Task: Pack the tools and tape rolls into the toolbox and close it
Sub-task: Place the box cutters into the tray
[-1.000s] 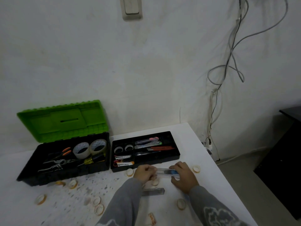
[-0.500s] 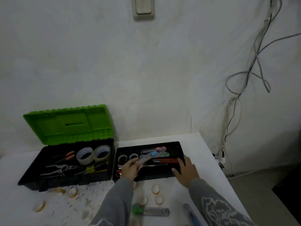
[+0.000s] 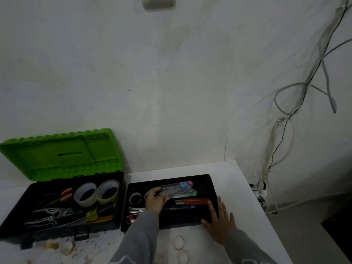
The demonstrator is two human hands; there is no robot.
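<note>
White table [image 3: 238,184], open green-lidded toolbox [image 3: 57,159]

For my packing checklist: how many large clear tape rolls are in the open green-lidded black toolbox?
2, side by side in the black toolbox: left clear tape roll, right clear tape roll. More may be hidden.

Left hand [image 3: 156,201] holds cutter [image 3: 176,189] over tray [image 3: 213,187]; right hand [image 3: 221,223] touches its rim.
</note>
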